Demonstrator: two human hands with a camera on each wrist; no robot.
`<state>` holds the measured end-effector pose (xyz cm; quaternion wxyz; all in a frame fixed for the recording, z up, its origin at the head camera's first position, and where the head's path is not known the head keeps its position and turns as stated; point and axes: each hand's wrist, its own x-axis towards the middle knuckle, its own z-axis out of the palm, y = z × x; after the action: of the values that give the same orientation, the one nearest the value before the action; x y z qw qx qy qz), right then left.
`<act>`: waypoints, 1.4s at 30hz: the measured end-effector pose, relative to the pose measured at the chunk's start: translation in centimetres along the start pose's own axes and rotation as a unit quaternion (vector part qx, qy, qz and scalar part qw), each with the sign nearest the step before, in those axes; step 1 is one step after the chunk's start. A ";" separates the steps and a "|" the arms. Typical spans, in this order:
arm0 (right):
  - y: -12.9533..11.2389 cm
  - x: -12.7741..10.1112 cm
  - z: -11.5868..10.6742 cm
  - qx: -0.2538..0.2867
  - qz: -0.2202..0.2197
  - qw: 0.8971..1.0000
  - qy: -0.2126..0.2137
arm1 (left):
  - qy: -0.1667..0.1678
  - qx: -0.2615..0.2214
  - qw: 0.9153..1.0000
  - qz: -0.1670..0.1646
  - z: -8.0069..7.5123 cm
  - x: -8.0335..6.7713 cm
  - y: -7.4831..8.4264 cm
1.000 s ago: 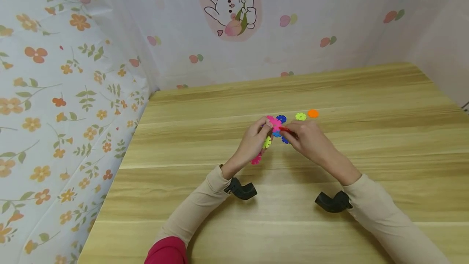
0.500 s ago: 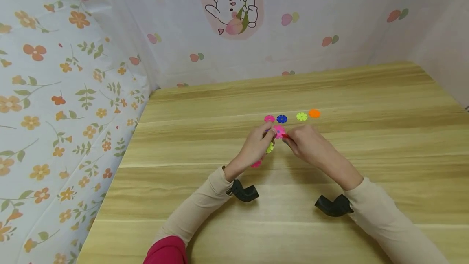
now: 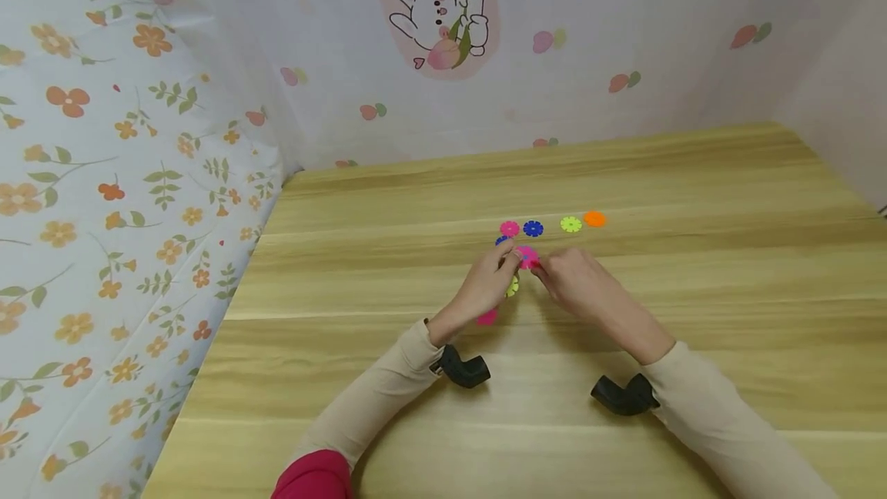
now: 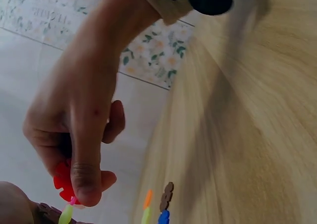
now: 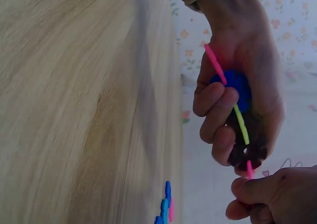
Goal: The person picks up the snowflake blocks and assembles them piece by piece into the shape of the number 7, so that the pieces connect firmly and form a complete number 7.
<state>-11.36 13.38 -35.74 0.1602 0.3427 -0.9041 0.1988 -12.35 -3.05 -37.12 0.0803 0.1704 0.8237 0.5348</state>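
Note:
My left hand [image 3: 500, 274] grips a cluster of joined snowflake discs [image 5: 237, 116]: pink, blue and yellow-green ones, seen edge-on in the right wrist view. Its top pink disc [image 3: 528, 256] shows between the two hands. My right hand [image 3: 563, 277] pinches a red disc [image 4: 62, 182] between thumb and forefinger and holds it against the cluster's top. Both hands hover just above the wooden table [image 3: 693, 199]. The joint between the red disc and the cluster is hidden by my fingers.
Loose discs lie in a row just beyond the hands: pink [image 3: 509, 229], blue [image 3: 533, 229], yellow-green [image 3: 571, 224] and orange [image 3: 594, 219]. Patterned cloth walls [image 3: 138, 137] stand along the table's left and far edges. Black wrist mounts [image 3: 463, 367] sit under both forearms.
Both hands have drawn the cluster slightly toward me, uncovering the loose pink and blue discs. The right hand has brought the red disc closer against the cluster.

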 end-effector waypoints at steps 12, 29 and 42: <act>0.2 0.2 -0.3 0.003 -0.024 1.000 0.015 | -0.041 -0.064 0.997 -0.026 -0.6 0.1 0.6; 0.2 0.4 -1.0 0.069 0.052 0.996 0.033 | -0.088 -0.138 0.982 -0.092 -1.2 0.2 1.3; 0.5 0.5 -1.3 0.087 0.061 0.994 0.035 | -0.099 -0.156 0.978 -0.097 -1.2 0.4 1.0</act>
<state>-11.88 14.08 -34.58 0.1487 0.2928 -0.8964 0.2978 -12.96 -3.59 -35.70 0.2381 0.1274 0.7308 0.6269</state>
